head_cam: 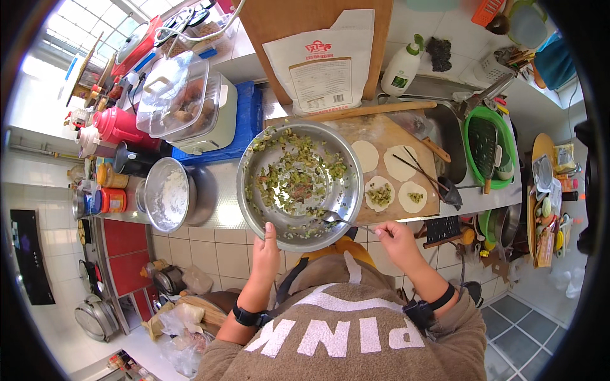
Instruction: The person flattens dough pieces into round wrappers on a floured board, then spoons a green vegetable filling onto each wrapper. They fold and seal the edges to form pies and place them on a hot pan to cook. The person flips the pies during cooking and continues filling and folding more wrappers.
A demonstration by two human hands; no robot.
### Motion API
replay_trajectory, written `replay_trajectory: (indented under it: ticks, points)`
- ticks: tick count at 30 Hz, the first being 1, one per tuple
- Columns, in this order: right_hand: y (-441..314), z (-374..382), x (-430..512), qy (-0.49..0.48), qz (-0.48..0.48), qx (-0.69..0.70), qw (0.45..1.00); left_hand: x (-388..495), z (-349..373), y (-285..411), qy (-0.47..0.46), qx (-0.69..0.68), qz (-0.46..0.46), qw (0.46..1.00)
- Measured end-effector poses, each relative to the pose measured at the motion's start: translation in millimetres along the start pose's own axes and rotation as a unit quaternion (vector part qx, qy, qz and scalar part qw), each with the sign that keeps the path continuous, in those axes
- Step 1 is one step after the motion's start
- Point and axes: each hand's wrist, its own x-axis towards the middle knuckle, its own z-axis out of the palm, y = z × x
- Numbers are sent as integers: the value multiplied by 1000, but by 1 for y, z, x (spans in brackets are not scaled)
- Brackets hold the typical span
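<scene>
My left hand [266, 255] grips the near rim of a large stainless steel bowl [352, 166], thumb on top. Chopped green filling [290, 174] is spread over the bowl's bottom and sides. In my right hand [391, 242] is the handle of a metal spoon [332, 217], its head inside the bowl near the right wall, among bits of filling. Right of the bowl, on a floured wooden board [348, 131], lie several round dough wrappers [366, 156]. The two nearer ones carry small heaps of filling [380, 195]. A pair of dark chopsticks [419, 166] crosses a farther wrapper.
A rolling pin [362, 111] lies along the board's back edge, before a white flour bag [324, 62]. A sink [448, 128] with a green basket [510, 162] is at right. To the left are a steel bowl of flour [171, 195] and a steamer [214, 114] on a blue tray [252, 105].
</scene>
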Motion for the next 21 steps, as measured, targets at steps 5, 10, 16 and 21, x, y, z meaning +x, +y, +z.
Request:
replay_trajectory:
  ticks: [5, 10, 16, 21]
  points:
    - [2, 17, -8, -56, 63, 94, 992, 1, -14, -12, -25, 20, 16, 999]
    - [-34, 65, -27, -107, -170, -107, 974, -1, -16, -18, -23, 19, 57, 998]
    - [-37, 45, -29, -63, -202, -427, 879, 4, -23, -26, -16, 18, 85, 996]
    - [-26, 46, -21, 17, -317, -310, 896, 14, -26, -31, -32, 4, 35, 999]
